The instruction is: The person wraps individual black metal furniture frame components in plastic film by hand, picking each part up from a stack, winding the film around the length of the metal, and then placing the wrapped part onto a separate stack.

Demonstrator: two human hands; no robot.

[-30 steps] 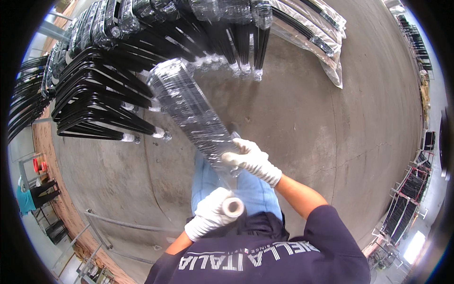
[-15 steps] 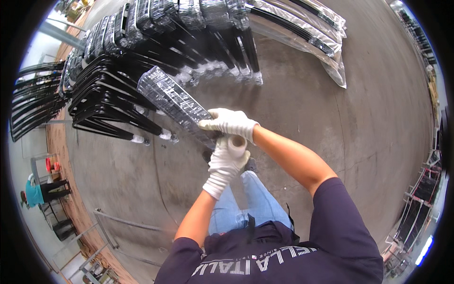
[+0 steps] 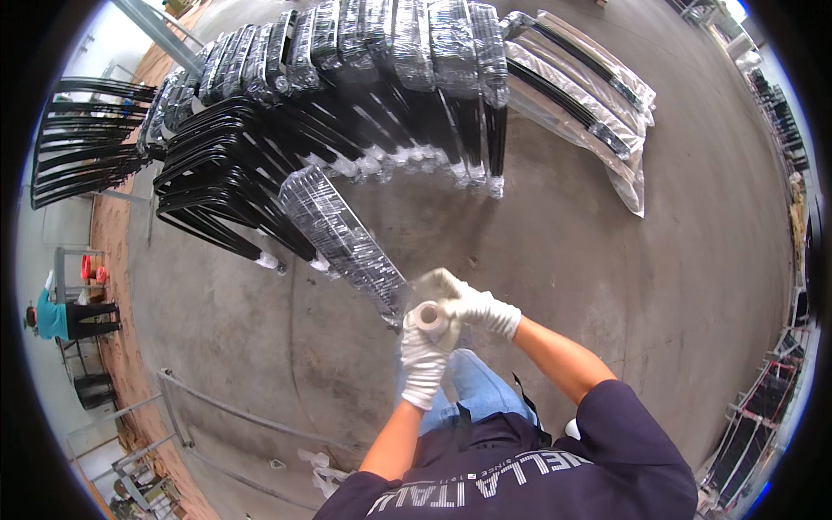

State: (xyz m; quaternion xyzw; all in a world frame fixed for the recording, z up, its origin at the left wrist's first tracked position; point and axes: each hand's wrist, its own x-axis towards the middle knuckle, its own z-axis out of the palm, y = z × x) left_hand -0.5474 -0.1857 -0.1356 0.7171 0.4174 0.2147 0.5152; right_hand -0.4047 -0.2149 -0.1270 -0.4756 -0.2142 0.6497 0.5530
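My left hand (image 3: 425,368), in a white glove, is closed around a roll of clear stretch film (image 3: 427,317), with its round core end facing up. Close beside the roll is my right hand (image 3: 472,305), also gloved, its fingers bent over the far side; whatever they grip is hidden. A long black part wrapped in clear film (image 3: 347,243) stretches away to the far left from just beyond my hands. Its near end reaches my left hand and the roll, and I cannot tell whether they touch.
Many black tubular frames (image 3: 208,165) with film-wrapped tops stand in a row at the far left. Bagged black parts (image 3: 589,108) lie at the far right of them. A metal rail (image 3: 251,412) runs at the near left. Farther left, a person in a teal shirt (image 3: 54,321) stands.
My right hand has moved off the wrapped part to the far side of the film roll, its fingers now bent. The view has shifted, so the frames appear lower and further right.
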